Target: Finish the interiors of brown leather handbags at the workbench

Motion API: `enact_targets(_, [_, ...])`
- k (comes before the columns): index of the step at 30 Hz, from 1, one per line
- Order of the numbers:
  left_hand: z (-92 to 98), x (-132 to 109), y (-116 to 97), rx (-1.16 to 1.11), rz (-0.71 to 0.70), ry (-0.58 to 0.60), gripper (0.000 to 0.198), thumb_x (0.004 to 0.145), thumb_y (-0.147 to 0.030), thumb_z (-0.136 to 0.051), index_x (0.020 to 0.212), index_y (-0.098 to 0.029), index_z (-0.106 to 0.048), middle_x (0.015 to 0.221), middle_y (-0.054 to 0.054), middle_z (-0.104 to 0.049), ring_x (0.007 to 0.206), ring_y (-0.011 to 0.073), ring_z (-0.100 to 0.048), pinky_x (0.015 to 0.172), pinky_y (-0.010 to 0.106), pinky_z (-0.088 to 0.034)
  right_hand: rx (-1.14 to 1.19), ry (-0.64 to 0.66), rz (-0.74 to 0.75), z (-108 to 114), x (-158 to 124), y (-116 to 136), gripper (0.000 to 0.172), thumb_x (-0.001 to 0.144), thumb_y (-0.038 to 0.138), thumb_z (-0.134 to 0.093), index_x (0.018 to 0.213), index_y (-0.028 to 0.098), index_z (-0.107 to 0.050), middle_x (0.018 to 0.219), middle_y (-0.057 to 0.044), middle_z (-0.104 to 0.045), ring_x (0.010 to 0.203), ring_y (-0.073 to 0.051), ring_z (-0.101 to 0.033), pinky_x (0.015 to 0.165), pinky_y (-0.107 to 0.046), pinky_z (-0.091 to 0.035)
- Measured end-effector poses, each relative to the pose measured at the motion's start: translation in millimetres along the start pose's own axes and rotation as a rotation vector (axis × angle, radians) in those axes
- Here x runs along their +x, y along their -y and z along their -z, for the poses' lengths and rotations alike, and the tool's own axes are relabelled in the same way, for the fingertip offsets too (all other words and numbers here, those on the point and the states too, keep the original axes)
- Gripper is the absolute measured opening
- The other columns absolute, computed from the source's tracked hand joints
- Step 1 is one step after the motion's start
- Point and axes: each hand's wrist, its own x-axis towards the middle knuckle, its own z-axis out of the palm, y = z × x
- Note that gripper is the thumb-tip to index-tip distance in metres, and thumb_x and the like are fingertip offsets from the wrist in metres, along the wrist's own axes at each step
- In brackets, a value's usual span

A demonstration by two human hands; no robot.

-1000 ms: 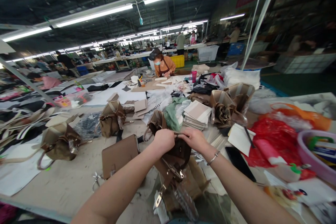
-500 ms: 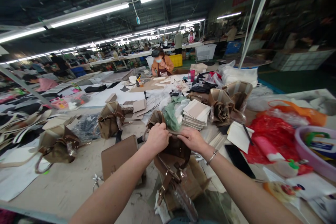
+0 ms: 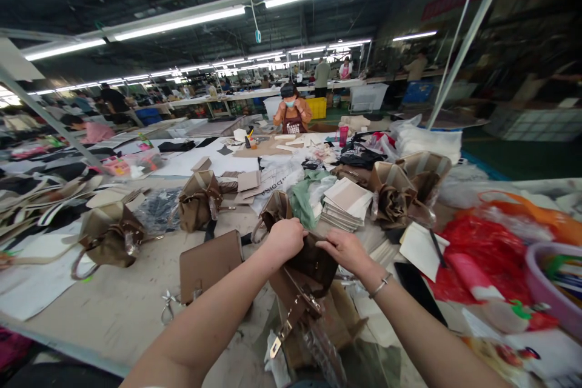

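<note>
A brown handbag [image 3: 291,300] with metal fittings and a hanging strap lies tilted in front of me. My left hand [image 3: 286,239] is closed on the bag's dark upper edge, fingers curled. On the right part of that same edge, my right hand [image 3: 346,248] pinches the material between thumb and fingers. A bracelet circles my right wrist. Plastic wrap hangs from the bag's lower part. Just left of my left forearm rest a flat brown bag panel [image 3: 211,264] and a pair of metal pliers [image 3: 168,306]. Another brown bag [image 3: 275,209] stands right behind my left hand.
More brown bags [image 3: 200,200] stand to the left and at the back right. A stack of beige panels [image 3: 346,199] lies beyond my hands. A black phone [image 3: 421,294], red plastic bag [image 3: 473,242] and purple basin [image 3: 536,273] occupy the right side. A co-worker [image 3: 293,112] sits across the table.
My view has turned slightly left, so the scene sits farther right. Both hands keep hold of the bag's edge. The bag's metal-tipped strap has swung; the co-worker has raised both hands toward the face.
</note>
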Motion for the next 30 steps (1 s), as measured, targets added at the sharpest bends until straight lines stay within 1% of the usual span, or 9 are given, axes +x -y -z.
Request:
enact_targets(2, [0.0,-0.9,0.8,0.012,-0.019,-0.009,0.033,0.087,-0.033,-0.041,0.086,-0.013,-0.067,0.088,0.011,-0.064,0.084,0.0222,-0.063,0.074,0.031,-0.047,0.003,0.018,-0.013,4.1,0.4,1.2,0.041,0.086,0.050,-0.045,0.062,0.019,-0.058,0.064,-0.001,-0.055,0.061,-0.013,-0.050,0.055,-0.025,-0.032])
enact_targets(5, [0.1,-2.4,3.3,0.022,-0.049,-0.024,0.033,0.088,-0.032,-0.039,0.084,-0.014,-0.067,0.086,0.010,-0.064,0.082,0.0224,-0.063,0.072,0.032,-0.048,0.059,0.074,-0.024,15.0,2.4,5.8,0.034,0.083,0.052,-0.049,0.079,0.023,-0.066,0.069,0.000,-0.059,0.065,-0.014,-0.053,0.056,-0.025,-0.033])
enact_targets(10, [2.0,-5.6,6.1,0.001,-0.015,-0.019,0.036,0.089,-0.033,-0.037,0.086,-0.013,-0.066,0.089,0.011,-0.063,0.083,0.0214,-0.063,0.074,0.031,-0.047,0.150,0.140,-0.045,27.1,7.2,11.5,0.035,0.075,0.055,-0.058,0.096,0.027,-0.067,0.077,0.000,-0.063,0.072,-0.015,-0.056,0.060,-0.025,-0.036])
enact_targets(13, [3.3,-8.5,6.1,-0.009,-0.016,-0.021,0.035,0.089,-0.032,-0.038,0.087,-0.013,-0.067,0.090,0.011,-0.063,0.084,0.0211,-0.063,0.075,0.030,-0.047,0.147,0.117,-0.042,21.2,9.8,10.8,0.030,0.082,0.050,-0.052,0.087,0.025,-0.068,0.075,0.000,-0.063,0.069,-0.014,-0.055,0.059,-0.024,-0.036])
enact_targets(17, [3.3,-10.9,5.3,-0.017,-0.027,-0.031,0.035,0.088,-0.032,-0.038,0.087,-0.013,-0.067,0.090,0.011,-0.063,0.085,0.0209,-0.063,0.076,0.030,-0.047,0.012,0.061,-0.026,8.4,11.5,10.8,0.041,0.089,0.046,-0.042,0.065,0.021,-0.064,0.068,-0.001,-0.060,0.066,-0.013,-0.053,0.059,-0.023,-0.035])
enact_targets(21, [0.8,-9.8,5.4,-0.015,-0.030,-0.039,0.036,0.088,-0.033,-0.038,0.086,-0.013,-0.067,0.089,0.012,-0.064,0.085,0.0206,-0.063,0.077,0.029,-0.047,-0.100,0.053,-0.053,6.7,9.4,12.8,0.046,0.091,0.046,-0.037,0.063,0.020,-0.062,0.068,-0.002,-0.060,0.065,-0.013,-0.054,0.058,-0.024,-0.034])
enact_targets(26, [-1.4,-9.6,5.5,-0.018,-0.043,-0.048,0.034,0.087,-0.033,-0.040,0.086,-0.012,-0.067,0.088,0.011,-0.064,0.084,0.0219,-0.063,0.076,0.031,-0.048,-0.069,0.120,-0.066,15.6,9.3,14.9,0.042,0.082,0.060,-0.043,0.090,0.027,-0.068,0.077,-0.001,-0.065,0.070,-0.016,-0.057,0.058,-0.024,-0.035])
enact_targets(28, [-0.7,-10.5,5.0,-0.024,-0.032,-0.035,0.035,0.088,-0.033,-0.039,0.088,-0.012,-0.067,0.089,0.012,-0.064,0.085,0.0216,-0.063,0.077,0.030,-0.048,-0.053,0.124,-0.053,16.5,13.8,17.1,0.041,0.082,0.059,-0.045,0.101,0.029,-0.065,0.084,-0.002,-0.066,0.076,-0.016,-0.058,0.061,-0.024,-0.036])
enact_targets(30, [0.7,-11.7,5.5,-0.028,-0.035,-0.027,0.035,0.088,-0.032,-0.039,0.088,-0.012,-0.067,0.089,0.012,-0.064,0.087,0.0210,-0.063,0.078,0.029,-0.047,-0.050,0.142,-0.030,15.4,20.1,20.5,0.034,0.085,0.052,-0.045,0.097,0.028,-0.067,0.085,-0.002,-0.067,0.079,-0.016,-0.059,0.063,-0.024,-0.038])
